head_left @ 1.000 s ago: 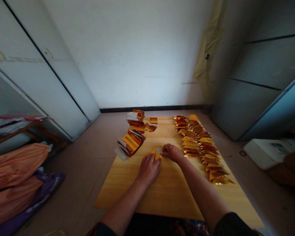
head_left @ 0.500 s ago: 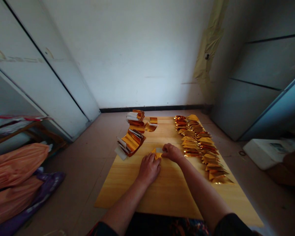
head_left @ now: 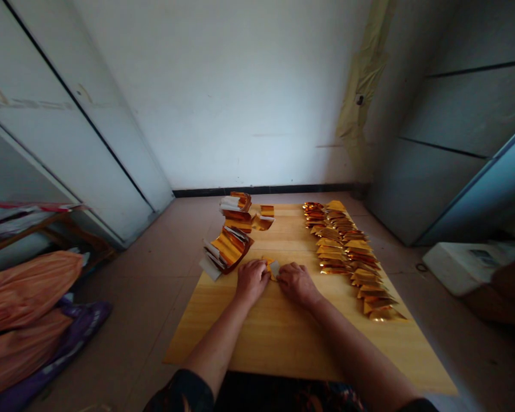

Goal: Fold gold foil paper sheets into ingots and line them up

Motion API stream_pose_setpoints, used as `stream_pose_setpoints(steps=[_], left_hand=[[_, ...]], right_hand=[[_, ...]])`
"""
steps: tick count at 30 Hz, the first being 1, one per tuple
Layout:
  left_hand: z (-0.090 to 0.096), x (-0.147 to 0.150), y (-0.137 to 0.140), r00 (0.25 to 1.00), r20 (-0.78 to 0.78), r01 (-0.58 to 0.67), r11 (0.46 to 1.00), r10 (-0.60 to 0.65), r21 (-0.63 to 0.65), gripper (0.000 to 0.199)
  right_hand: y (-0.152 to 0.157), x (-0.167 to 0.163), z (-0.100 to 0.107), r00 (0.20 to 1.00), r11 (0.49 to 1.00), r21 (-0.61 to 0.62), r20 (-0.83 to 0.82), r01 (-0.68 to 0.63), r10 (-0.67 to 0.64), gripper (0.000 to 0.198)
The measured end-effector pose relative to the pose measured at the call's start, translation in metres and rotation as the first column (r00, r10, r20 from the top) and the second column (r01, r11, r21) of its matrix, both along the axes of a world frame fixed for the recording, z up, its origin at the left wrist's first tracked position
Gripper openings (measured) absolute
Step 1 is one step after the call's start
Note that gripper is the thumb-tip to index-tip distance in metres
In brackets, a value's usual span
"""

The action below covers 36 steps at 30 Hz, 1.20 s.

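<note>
Between my hands, on the wooden board (head_left: 240, 337), lies a partly folded sheet of gold foil paper (head_left: 274, 268) with its pale grey back facing up in the middle. My left hand (head_left: 253, 281) has its fingers closed on the sheet's left edge. On the right edge, my right hand (head_left: 299, 284) grips the paper with curled fingers; its fingertips are partly hidden. Curved stacks of unfolded gold foil sheets (head_left: 230, 247) stand beyond my left hand. To the right of my right hand run rows of folded gold paper pieces (head_left: 363, 278).
A few loose gold sheets (head_left: 262, 221) lie near the board's far edge. At left are a cabinet (head_left: 68, 131) and orange and purple bags (head_left: 30, 297) on the floor. A white box (head_left: 459, 266) sits on the floor at right, by a grey cabinet (head_left: 438, 171).
My right hand has come down and nearer to me, flatter over the paper's right side. My left hand has shifted slightly left and away from me. The sheet has turned between them.
</note>
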State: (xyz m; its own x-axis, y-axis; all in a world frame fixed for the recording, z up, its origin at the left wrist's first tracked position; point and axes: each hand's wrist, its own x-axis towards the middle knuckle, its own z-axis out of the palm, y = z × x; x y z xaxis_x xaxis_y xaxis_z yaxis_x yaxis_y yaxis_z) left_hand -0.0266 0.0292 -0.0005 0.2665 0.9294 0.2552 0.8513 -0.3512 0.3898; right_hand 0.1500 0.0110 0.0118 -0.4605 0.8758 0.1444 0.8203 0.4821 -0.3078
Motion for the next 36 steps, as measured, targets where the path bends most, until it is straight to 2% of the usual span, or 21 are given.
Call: stream_pose_setpoints(steps=[5,10,19,25,29,36], left_hand=[[-0.002,-0.002,0.004,0.999,0.029,0.039,0.999,-0.039,-0.024,0.025],[-0.003,-0.004,0.003,0.999,0.027,0.045,0.999,-0.044,-0.027,0.011],[-0.003,-0.004,-0.001,0.999,0.03,0.044,0.998,-0.043,-0.039,0.01],[-0.002,-0.004,-0.001,0.998,0.042,0.05,0.997,-0.047,-0.066,0.011],[-0.003,-0.005,0.0,0.996,0.075,0.044,0.995,-0.038,-0.086,0.009],[0.002,-0.004,0.001,0.995,0.092,0.057,0.988,-0.044,-0.144,0.008]], right_hand=[[0.0,0.009,-0.006,0.991,0.994,-0.013,-0.075,-0.11,0.109,0.018],[0.015,0.028,-0.013,0.983,0.994,-0.014,-0.149,-0.107,0.104,0.025],[0.024,0.018,-0.024,0.981,0.992,0.047,-0.149,-0.114,0.12,0.01],[0.027,0.016,-0.022,0.982,0.987,0.053,-0.106,-0.153,0.158,0.014],[0.027,0.02,-0.019,0.976,0.984,0.02,-0.126,-0.179,0.18,0.029],[0.032,0.016,-0.019,0.979,0.99,-0.002,-0.149,-0.14,0.138,0.013]])
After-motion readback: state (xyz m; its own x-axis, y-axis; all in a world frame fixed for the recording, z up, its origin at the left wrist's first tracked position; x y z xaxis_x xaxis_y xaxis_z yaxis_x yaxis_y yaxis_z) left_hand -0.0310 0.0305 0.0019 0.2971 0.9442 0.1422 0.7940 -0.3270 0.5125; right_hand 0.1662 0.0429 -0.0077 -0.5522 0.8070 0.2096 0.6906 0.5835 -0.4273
